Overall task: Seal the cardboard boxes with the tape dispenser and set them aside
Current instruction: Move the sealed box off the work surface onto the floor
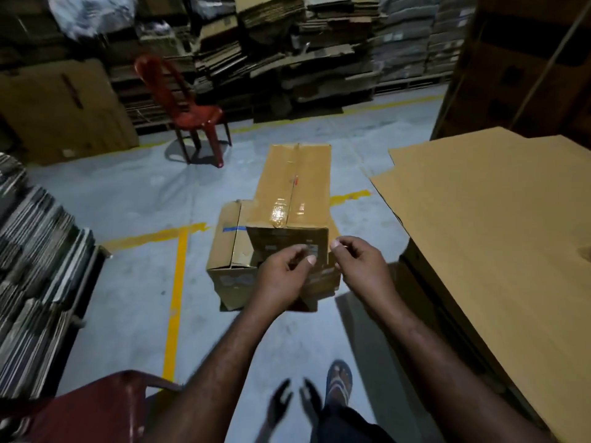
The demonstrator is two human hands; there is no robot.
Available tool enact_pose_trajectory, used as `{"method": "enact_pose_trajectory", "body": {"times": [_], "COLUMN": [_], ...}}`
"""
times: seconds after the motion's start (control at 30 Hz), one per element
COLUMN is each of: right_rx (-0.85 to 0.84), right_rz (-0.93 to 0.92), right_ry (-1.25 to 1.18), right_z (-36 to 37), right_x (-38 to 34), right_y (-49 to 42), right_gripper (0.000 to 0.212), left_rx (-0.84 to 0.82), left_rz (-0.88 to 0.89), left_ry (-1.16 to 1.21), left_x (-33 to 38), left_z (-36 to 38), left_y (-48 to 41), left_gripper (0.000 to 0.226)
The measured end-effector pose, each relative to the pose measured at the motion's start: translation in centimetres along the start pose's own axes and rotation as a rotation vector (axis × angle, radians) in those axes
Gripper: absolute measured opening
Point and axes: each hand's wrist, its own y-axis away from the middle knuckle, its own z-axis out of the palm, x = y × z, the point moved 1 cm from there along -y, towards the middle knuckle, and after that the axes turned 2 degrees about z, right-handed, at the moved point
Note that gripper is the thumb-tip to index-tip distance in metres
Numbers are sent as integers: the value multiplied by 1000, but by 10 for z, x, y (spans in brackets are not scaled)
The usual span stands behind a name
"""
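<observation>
A long cardboard box (295, 187) lies on top of a lower cardboard box (228, 251) on the grey floor. Shiny clear tape runs along the long box's top seam. The lower box has a strip of blue tape near its top edge. My left hand (283, 278) hovers in front of the long box's near end face, fingers loosely curled and holding nothing. Just right of that face, my right hand (359, 266) also holds nothing, its fingertips drawn together. No tape dispenser is in view.
A stack of flat cardboard sheets (486, 225) fills the right side. Bundled flat cartons (35, 257) stand at the left. A red plastic chair (195, 113) stands behind the boxes, and a red seat (96, 407) is at the lower left. My sandalled foot (339, 380) is below.
</observation>
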Motion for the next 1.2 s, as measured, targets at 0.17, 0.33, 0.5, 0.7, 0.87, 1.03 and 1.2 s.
{"method": "enact_pose_trajectory", "body": {"times": [0.17, 0.33, 0.5, 0.7, 0.87, 1.03, 1.2], "right_rx": [-49, -99, -121, -49, 37, 39, 127], "right_rz": [29, 198, 356, 489, 639, 619, 631], "right_ry": [86, 190, 269, 300, 235, 49, -25], "right_z": [33, 54, 75, 108, 137, 148, 145], "right_x": [8, 32, 58, 94, 209, 232, 141], "right_y": [-90, -183, -261, -335, -394, -403, -392], "right_gripper": [25, 37, 67, 80, 106, 85, 42], "left_rx": [22, 1, 3, -61, -74, -108, -14], "left_rz": [-69, -188, -297, -341, -455, -618, -520], "left_ry": [-64, -184, -287, -421, -481, -178, -139], "left_x": [-12, -38, -70, -118, -180, -225, -217], "left_z": [-5, -9, -20, -29, -36, -35, -36], "left_y": [-99, -194, -267, -360, -433, -463, -474], "left_gripper": [39, 45, 53, 64, 68, 88, 80]}}
